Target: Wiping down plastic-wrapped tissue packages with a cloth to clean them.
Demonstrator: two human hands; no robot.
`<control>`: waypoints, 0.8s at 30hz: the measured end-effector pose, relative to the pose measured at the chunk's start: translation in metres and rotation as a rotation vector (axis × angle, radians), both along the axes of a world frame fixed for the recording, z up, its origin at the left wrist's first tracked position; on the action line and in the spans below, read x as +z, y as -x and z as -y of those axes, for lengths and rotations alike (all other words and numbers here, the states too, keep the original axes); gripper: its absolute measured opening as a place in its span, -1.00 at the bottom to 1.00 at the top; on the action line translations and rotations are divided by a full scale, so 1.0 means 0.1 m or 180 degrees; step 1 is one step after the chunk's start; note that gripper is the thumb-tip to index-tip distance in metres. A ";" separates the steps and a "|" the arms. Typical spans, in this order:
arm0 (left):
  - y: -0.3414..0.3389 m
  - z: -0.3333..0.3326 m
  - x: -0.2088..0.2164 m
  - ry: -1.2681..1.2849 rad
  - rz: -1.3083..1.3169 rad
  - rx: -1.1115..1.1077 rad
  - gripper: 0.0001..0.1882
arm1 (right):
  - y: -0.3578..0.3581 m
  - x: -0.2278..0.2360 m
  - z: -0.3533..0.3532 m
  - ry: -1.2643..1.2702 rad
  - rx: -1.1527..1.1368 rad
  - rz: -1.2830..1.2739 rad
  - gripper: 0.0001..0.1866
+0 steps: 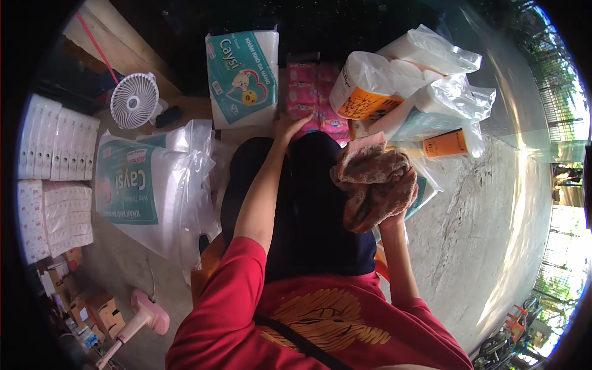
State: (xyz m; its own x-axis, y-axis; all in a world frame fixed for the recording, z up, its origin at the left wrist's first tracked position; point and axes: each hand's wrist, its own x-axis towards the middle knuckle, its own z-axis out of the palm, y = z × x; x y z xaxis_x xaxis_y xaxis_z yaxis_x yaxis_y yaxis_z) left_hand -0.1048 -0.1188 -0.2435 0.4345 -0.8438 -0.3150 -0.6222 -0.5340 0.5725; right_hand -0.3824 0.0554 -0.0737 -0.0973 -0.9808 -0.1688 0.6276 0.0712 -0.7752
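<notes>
My left hand [292, 127] rests at the near left edge of a pink plastic-wrapped pack [311, 92], its thumb and a finger spread apart against it. In my right hand [393, 220] is a brown patterned cloth [377, 185] with a paler pink edge, bunched up beside my right knee. The cloth hides most of that hand's fingers. Left of the pink pack stands a white and teal pack of dry tissue towels [242, 80]. Just right of it is a paper towel roll pack [367, 89] with an orange label.
More clear-wrapped towel packs [431, 102] lean at the right. A large towel pack [154, 179] lies left of my knees, near a small white fan [134, 100]. Stacked white packs [58, 139] line the far left. A pink fan [148, 312] and cardboard boxes [102, 314] sit lower left.
</notes>
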 end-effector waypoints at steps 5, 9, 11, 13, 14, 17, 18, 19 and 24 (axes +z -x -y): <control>-0.20 0.05 -0.03 0.0234 -0.1685 -0.0194 -0.01 | -0.08 0.07 -0.04 -0.0133 0.0134 -0.0153 -0.53; -0.15 0.02 0.00 0.1013 -0.1773 -0.0244 -0.03 | -0.07 -0.01 -0.06 -0.0450 0.0134 0.0242 -0.31; -0.08 -0.02 0.10 0.1380 -0.1316 -0.0118 -0.10 | -0.03 -0.05 -0.04 -0.0392 0.0158 0.0876 -0.33; -0.01 -0.08 0.25 0.1646 -0.0765 0.0077 -0.17 | 0.00 -0.09 0.00 -0.0031 0.0215 0.0441 -0.41; 0.02 -0.12 0.36 0.1727 -0.0954 0.0271 -0.20 | 0.02 -0.11 0.02 0.0217 0.0307 0.0388 -0.46; 0.04 -0.27 0.68 0.1896 -0.1300 0.0626 -0.28 | 0.07 -0.12 0.10 0.0542 0.0450 0.1032 -0.44; 0.04 -0.31 0.78 0.2004 -0.1295 0.0615 -0.30 | 0.09 -0.12 0.12 0.0804 0.0626 0.1513 -0.44; 0.04 -0.34 0.86 0.2119 -0.1292 0.0608 -0.33 | 0.10 -0.13 0.14 0.0827 0.0491 0.1489 -0.45; 0.02 -0.37 1.09 0.2332 -0.1488 0.0516 -0.40 | 0.17 -0.19 0.21 0.0681 -0.0618 -0.1275 -0.51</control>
State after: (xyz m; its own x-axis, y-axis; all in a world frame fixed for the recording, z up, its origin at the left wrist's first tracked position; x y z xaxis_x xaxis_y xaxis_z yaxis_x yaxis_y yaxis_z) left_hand -0.1063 -0.0822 -0.1343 0.5284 -0.8425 0.1053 -0.1871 0.0054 0.9823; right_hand -0.3997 0.0341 -0.0923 -0.2979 -0.9467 0.1225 0.2633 -0.2048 -0.9427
